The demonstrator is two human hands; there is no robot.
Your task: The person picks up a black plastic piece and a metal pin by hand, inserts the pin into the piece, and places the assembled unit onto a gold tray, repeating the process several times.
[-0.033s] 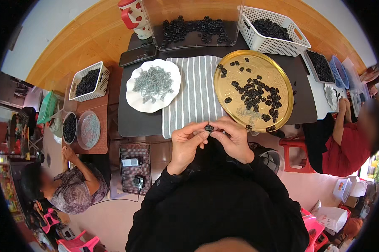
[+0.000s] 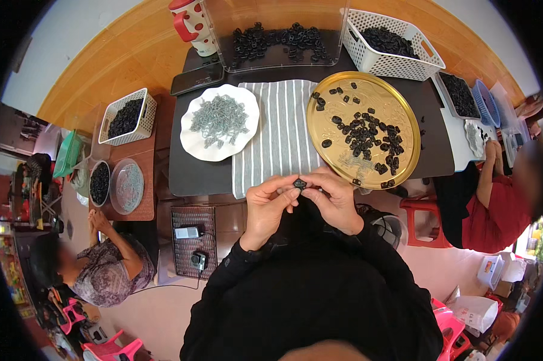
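Observation:
Fingertips of both my hands pinch one small black plastic piece (image 2: 299, 183) just beyond the table's near edge. My left hand (image 2: 270, 201) grips its left side, and my right hand (image 2: 334, 200) closes on its right side. Behind them lies a grey and white striped cloth (image 2: 277, 126). A round gold tray (image 2: 411, 114) to the right bears many similar black pieces (image 2: 363, 141) and a few thin clear-grey bits. On the left, a scalloped white plate (image 2: 190, 139) carries a heap of small grey-green looped pieces (image 2: 220, 117).
A clear bin (image 2: 277, 15) of black parts stands at the back, beside a white perforated basket (image 2: 398, 67). A phone (image 2: 197, 79) and a red-dotted mug (image 2: 193, 27) sit at the back left. Two people (image 2: 112, 265) (image 2: 491, 210) sit at side tables.

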